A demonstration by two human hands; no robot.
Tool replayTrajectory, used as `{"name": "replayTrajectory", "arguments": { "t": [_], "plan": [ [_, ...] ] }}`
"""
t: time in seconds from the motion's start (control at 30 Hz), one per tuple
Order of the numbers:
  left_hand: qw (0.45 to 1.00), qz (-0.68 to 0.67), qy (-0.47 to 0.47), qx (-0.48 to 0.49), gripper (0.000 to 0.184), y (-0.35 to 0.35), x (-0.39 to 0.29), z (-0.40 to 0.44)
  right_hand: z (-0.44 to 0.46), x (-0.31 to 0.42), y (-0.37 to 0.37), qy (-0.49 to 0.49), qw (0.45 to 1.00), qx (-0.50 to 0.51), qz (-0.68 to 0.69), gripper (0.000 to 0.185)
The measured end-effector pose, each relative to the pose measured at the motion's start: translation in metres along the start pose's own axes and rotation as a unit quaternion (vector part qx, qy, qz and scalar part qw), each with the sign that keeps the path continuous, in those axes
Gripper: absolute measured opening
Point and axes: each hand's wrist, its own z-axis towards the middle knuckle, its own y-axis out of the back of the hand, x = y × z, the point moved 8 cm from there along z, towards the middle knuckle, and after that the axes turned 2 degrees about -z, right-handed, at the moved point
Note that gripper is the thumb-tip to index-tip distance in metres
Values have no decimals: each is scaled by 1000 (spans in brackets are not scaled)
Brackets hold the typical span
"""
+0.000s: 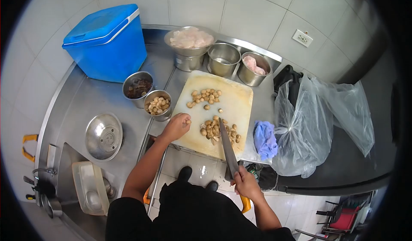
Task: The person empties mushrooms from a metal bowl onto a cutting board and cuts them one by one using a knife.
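Closed round a small mushroom, my left hand (176, 127) is at the left edge of the white cutting board (193, 144). My right hand (246, 184) grips a long knife (227, 146) near its yellow handle, below the board's front edge. The blade lies across a pile of brown mushrooms (210, 129), some of them cut. Farther back on the board is a second group of mushrooms (206, 96), with a couple of single ones between the groups. A steel pot of mushroom pieces (158, 105) stands just beyond my left hand.
Behind the board stand a bowl of pale meat (191, 38), an empty steel pot (224, 58) and a pot with pink meat (254, 67). A blue cooler (111, 43), dark-filled pot (138, 86) and steel colander (104, 137) are left; a blue cloth (265, 140) and plastic bags (304, 129) are right.
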Motion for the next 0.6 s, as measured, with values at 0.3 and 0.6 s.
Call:
{"name": "replayTrajectory", "arguments": {
  "t": [0.3, 0.6],
  "plan": [
    [995, -50, -65, 63, 15, -15, -16, -23, 4, 9, -6, 110, 984, -39, -137, 17],
    [995, -88, -50, 13, 11, -16, -14, -25, 5, 34, -23, 144, 947, -34, -285, 17]
  ]
}}
